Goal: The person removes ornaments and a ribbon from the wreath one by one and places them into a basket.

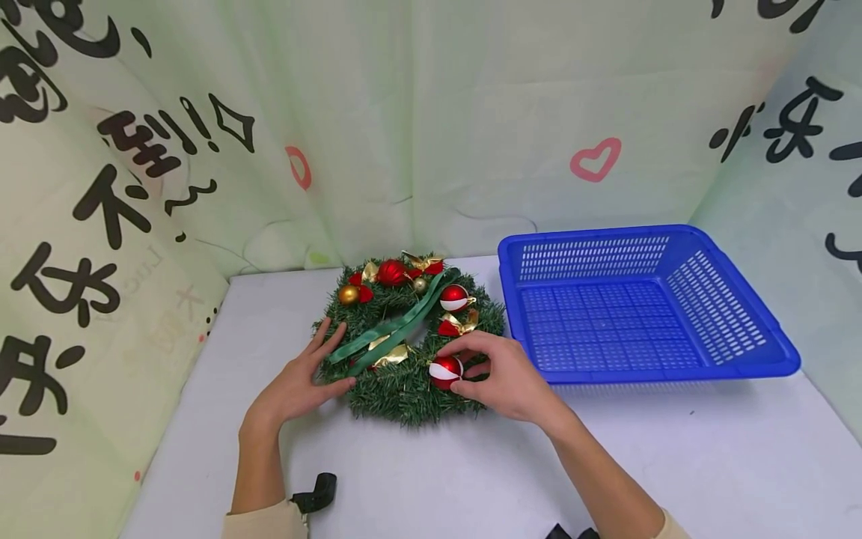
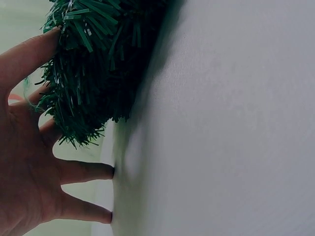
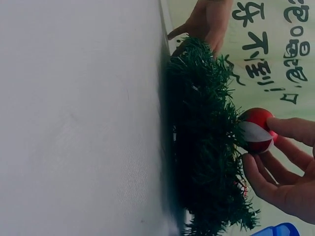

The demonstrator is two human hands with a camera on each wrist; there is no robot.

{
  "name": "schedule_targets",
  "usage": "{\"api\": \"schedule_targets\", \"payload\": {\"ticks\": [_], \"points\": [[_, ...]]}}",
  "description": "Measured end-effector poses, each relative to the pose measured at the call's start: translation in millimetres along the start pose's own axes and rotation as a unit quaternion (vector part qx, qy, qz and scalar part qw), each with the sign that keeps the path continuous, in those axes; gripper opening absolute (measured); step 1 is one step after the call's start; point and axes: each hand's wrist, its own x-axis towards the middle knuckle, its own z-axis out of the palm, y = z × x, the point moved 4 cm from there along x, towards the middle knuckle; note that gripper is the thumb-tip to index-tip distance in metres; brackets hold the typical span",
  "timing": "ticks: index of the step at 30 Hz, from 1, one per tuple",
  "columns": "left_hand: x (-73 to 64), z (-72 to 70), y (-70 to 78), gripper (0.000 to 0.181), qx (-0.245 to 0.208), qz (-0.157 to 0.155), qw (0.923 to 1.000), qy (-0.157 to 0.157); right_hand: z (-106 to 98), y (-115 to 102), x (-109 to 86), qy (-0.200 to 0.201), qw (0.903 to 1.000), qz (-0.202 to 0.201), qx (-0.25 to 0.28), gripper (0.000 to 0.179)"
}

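Observation:
A green Christmas wreath lies flat on the white table, carrying red and gold baubles, bows and a loose green ribbon. At its lower right, my right hand pinches a red and white bauble between thumb and fingers. The right wrist view has this bauble against the wreath's top, its hanger hidden. My left hand rests with spread fingers at the wreath's left edge. In the left wrist view, that hand's upper digits touch the needles while two other fingers reach the table.
A blue plastic basket stands right of the wreath, close beside it. Behind the table hangs a pale green curtain with printed writing and hearts. A red and white bauble sits farther up the wreath's right side.

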Motion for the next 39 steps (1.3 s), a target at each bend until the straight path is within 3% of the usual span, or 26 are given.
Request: {"api": "schedule_targets", "payload": {"ticks": [39], "points": [[-0.3, -0.8, 2.2, 0.092, 0.0, 0.007, 1.0, 0.003, -17, -1, -2.3, 0.018, 0.9983, 0.018, 0.052, 0.042]]}}
